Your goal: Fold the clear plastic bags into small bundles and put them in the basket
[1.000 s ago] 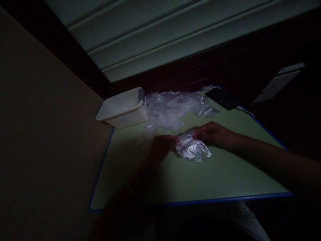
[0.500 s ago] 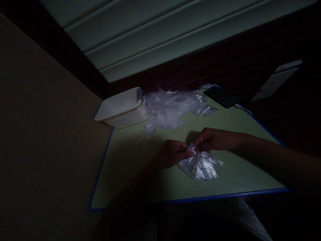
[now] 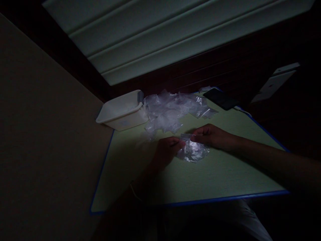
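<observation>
A clear, crinkled plastic bag [image 3: 193, 152] hangs between my two hands above the table, its top edge stretched between them. My left hand [image 3: 168, 147] pinches the bag's left upper corner between thumb and fingers. At the right upper edge, my right hand [image 3: 209, 135] is closed on the same bag, fingers curled. Whether anything lies inside the bag is too dim to tell. Beyond my hands spreads a loose pile of similar clear plastic bags [image 3: 168, 108].
The pale green table [image 3: 200, 184] has a blue edge. A white plastic bin [image 3: 130, 120] stands at its back left corner, against the wall. Toward the back right lies a black phone [image 3: 220, 98] with a white cable [image 3: 242, 109] beside it. A slatted panel rises behind.
Both hands have moved slightly away from me with the bag. They are a little farther apart, and the bag's top edge is now spread straighter between them.
</observation>
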Demonstrator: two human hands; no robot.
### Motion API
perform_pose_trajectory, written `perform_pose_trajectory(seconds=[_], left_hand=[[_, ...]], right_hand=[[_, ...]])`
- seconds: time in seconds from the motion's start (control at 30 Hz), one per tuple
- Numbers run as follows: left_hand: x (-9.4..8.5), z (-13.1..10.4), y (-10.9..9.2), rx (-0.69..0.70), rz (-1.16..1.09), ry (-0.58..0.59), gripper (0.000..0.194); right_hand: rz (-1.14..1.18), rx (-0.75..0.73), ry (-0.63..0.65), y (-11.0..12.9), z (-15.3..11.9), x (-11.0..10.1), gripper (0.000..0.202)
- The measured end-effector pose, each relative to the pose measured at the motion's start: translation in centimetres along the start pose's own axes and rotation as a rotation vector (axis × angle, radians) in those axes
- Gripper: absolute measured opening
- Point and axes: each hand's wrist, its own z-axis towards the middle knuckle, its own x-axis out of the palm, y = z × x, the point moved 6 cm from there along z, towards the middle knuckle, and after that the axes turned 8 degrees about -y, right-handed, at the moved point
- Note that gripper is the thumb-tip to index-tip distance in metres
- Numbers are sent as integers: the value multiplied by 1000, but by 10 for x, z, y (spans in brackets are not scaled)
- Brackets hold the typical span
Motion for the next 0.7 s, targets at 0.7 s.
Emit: perform_pose_trajectory(seconds=[0.7], left_hand=[[15,-6,9,-33,-137,36,30]], right_hand=[[-71,-43,108,6,-5,7,28]])
